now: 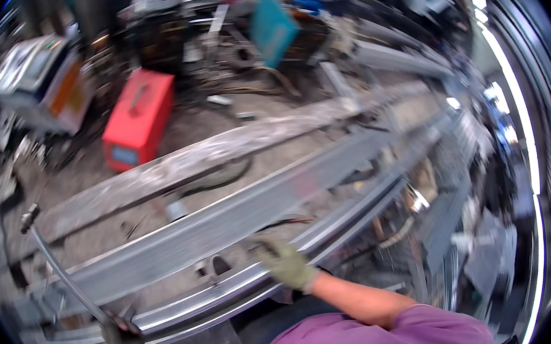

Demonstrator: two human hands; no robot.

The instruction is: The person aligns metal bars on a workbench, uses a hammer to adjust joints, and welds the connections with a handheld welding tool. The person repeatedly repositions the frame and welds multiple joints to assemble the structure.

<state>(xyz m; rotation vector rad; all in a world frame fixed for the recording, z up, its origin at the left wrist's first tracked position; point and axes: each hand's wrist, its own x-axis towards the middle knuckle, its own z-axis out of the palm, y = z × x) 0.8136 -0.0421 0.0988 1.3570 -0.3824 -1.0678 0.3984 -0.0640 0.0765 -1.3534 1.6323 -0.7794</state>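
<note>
Metal hammer (66, 277) slants up and leftward from the gripping left hand (127, 343).

- The left hand in a dark green glove (125, 342) grips a long-handled metal hammer (66, 278), its head raised toward the upper left.
- The right hand in an olive-green glove (290, 268) is at a shiny silver metal rail (204, 292); blur hides its finger pose and any contact.
- Beyond lie a flat grey metal beam (195, 239) and a rough, weathered beam (219, 149).
- Farther back stands a red box-shaped machine (142, 115) with a top handle.
</note>
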